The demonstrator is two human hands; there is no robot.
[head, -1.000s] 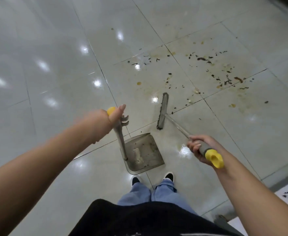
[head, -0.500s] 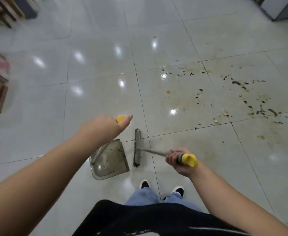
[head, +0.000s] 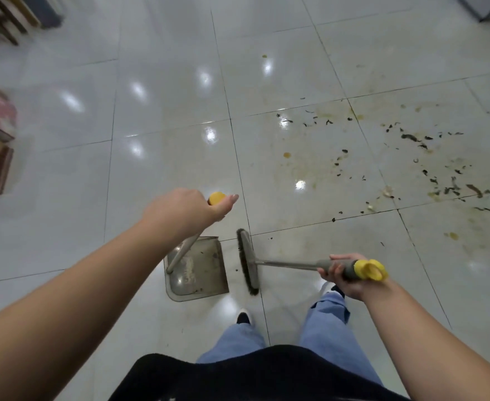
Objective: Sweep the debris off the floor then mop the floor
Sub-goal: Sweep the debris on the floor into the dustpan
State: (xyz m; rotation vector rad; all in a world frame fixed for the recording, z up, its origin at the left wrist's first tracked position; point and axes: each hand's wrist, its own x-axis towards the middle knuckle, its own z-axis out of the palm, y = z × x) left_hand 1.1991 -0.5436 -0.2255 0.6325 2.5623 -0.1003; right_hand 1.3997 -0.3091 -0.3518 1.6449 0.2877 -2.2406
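fingers of the right hand [head: 342, 275] curl round the grey grip of the broom [head: 287, 264], just below its yellow end cap; the left hand [head: 184, 211] grips the yellow-topped handle of the dustpan [head: 199, 272], thumb laid along it. both tools look light and stiff, likely plastic and thin metal, so a grip near the handle ends should steer them easily. the broom head rests bristles-down on the tiled floor [head: 165, 105], just beside the dustpan's open lip, which sits flat on the tile. outward to the right, the debris [head: 429, 163], dark flakes among yellowish stains, lies well apart from both tools, unswept. it looks dry and loose, though bits may cling where the stains are.
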